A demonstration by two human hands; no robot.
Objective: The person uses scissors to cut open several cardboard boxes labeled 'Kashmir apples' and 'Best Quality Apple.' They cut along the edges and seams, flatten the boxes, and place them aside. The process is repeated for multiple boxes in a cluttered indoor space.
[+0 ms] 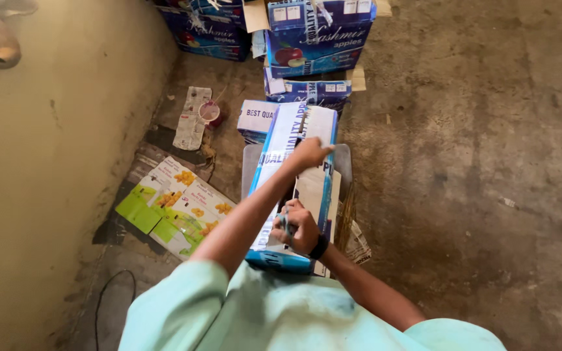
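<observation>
So the left hand is pressed flat-ish on top of a folded blue and white fruit carton, fingers curled over its upper face, looks like it's pinning the cardboard down so it doesn't shift. The right hand, black band on the wrist, is closed around a small tool at the near end of that carton; can't tell what kind. The carton lies lengthwise over a grey stand right in front of the person.

Further out, more blue apple cartons are stacked by the wall; what's inside isn't visible. A flattened green and yellow box covers the concrete floor on the left, near a small pink cup.
</observation>
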